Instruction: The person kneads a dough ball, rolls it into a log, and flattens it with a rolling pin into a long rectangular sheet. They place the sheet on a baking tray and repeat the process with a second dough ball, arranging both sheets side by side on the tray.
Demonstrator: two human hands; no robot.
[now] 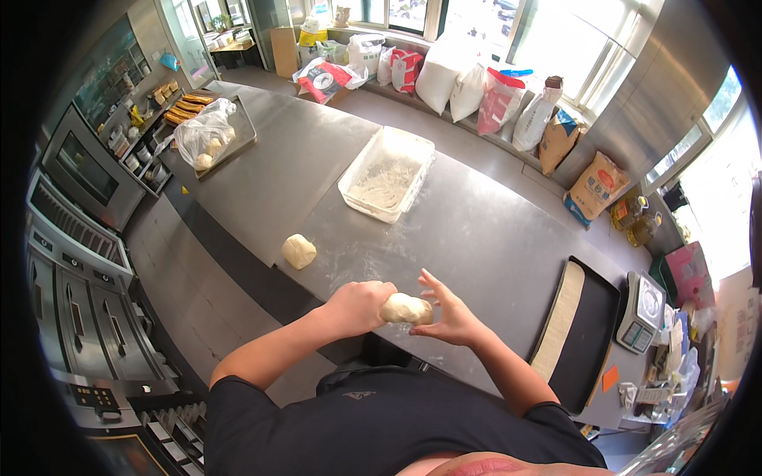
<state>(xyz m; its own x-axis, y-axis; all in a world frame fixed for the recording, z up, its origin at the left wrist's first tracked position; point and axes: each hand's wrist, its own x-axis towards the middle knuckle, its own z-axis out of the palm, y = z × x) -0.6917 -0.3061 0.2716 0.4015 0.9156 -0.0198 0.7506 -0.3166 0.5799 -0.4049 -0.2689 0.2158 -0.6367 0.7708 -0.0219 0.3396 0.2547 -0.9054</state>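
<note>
My left hand (361, 306) grips one end of a short, thick piece of pale dough (406, 309), held just over the near edge of the steel worktable (476, 238). At the dough's other end, my right hand (451, 316) has its fingers spread and its thumb below; whether it touches the dough is hard to tell. A second dough lump (299, 251) rests on the table to the left, close to the edge. Beyond my hands stands a white plastic tub (390, 208) with flour (384, 181) in it. Loose flour dusts the steel around there.
To the right lie a black baking tray (586, 339) with a long dough strip (559, 318) and a digital scale (642, 312). A metal tray (245, 134) at far left holds dough balls under a plastic bag (205, 128). Ovens (77, 309) line the left; sacks (443, 77) stand by the windows.
</note>
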